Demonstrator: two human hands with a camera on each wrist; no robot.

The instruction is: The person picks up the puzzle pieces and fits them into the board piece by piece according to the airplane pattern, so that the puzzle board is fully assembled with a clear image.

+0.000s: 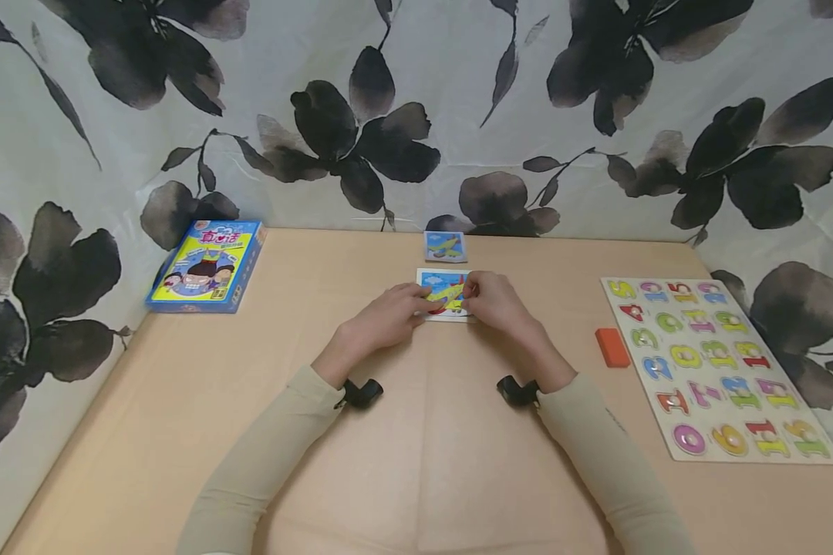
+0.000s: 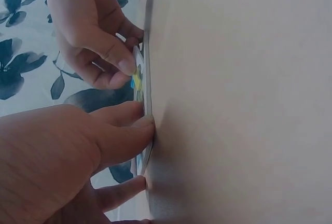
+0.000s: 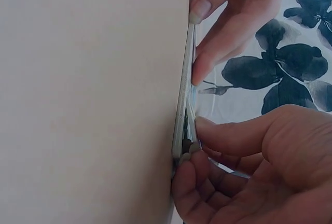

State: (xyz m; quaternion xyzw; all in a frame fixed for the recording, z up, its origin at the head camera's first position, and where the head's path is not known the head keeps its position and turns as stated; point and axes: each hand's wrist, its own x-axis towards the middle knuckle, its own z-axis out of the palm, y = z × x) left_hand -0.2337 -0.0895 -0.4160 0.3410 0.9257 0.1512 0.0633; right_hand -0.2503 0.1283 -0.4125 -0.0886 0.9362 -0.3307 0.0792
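A small picture puzzle board point(image 1: 445, 280) with a yellow plane on blue lies flat near the table's far side. My left hand point(image 1: 389, 314) holds its left part, thumb at the near edge and a finger on its face. Over the right part, my right hand point(image 1: 497, 302) pinches a thin puzzle piece point(image 3: 192, 122) between thumb and fingers. One edge of that piece is tilted up off the board point(image 3: 182, 102). Fingers hide much of the piece. Just behind lies a small card point(image 1: 446, 247) with a similar plane picture.
A blue and yellow box point(image 1: 204, 266) lies at the far left. To the right are an orange block point(image 1: 612, 348) and a large white board point(image 1: 718, 370) of colourful number shapes. A floral cloth point(image 1: 486, 116) hangs behind the table point(image 1: 361, 478).
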